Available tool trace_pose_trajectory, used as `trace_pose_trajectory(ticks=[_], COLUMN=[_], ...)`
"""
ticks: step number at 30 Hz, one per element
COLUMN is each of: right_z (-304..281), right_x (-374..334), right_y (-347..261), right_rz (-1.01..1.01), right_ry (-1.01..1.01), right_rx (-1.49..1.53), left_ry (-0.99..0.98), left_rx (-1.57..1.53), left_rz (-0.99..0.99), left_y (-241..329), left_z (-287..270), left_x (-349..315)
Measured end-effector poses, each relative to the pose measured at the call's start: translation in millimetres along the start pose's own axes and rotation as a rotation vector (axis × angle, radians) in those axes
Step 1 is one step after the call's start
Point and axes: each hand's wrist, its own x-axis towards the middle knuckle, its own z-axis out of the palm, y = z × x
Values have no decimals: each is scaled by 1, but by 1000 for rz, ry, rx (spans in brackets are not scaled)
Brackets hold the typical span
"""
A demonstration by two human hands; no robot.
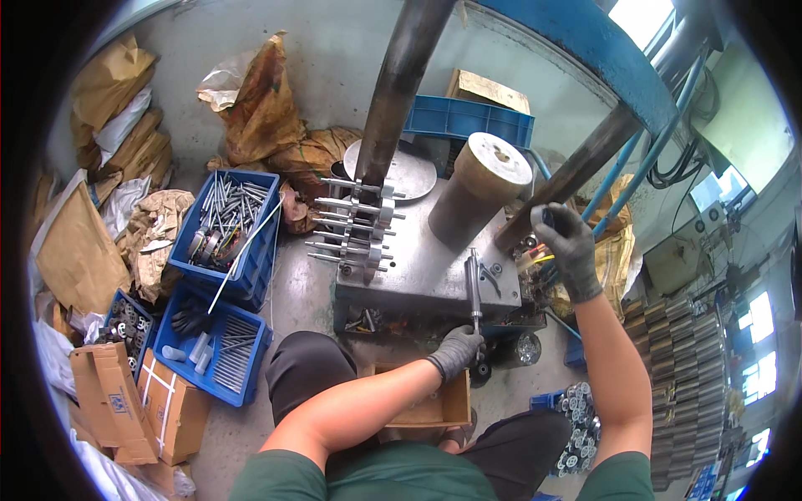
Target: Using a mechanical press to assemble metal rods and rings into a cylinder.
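Observation:
My left hand (458, 352), in a grey glove, is closed around the lower, thinner end of a slim metal cylinder (474, 288). The cylinder stands nearly upright in view, its upper end over the front of the steel press table (409, 269). Raised to the right of the table, my gloved right hand (571, 255) has its fingers curled by a small dark piece (547, 219), too small to name. Beside the cylinder a dark metal hand tool (490, 280) lies on the table. On the table's left, a rack holds several metal shafts (359, 224).
A thick steel cylinder (472, 196) stands on the table between two press columns (399, 92). To the left are blue bins of metal rods (230, 200), a second blue tray (219, 384) and cardboard boxes (113, 405). A wooden box (455, 405) sits between my legs. Round metal parts (576, 430) are heaped at right.

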Motion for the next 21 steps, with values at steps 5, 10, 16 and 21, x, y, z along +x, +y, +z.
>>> trace_pose_trajectory(ticks=[5,10,16,21], right_z=[25,42,38,-3], right_x=[79,130,143,98], right_y=[-1,4,3,-15], right_rz=[-124,-130,-54,-472], right_ry=[11,25,-71,-121], right_rx=[-289,-617,-923,-1051], left_ry=[2,30,30,47], left_rx=[71,11,105,307], left_rz=[60,55,52,222], left_y=[-8,9,23,12], left_z=[0,9,8,-2], left_x=[13,-6,-13,9])
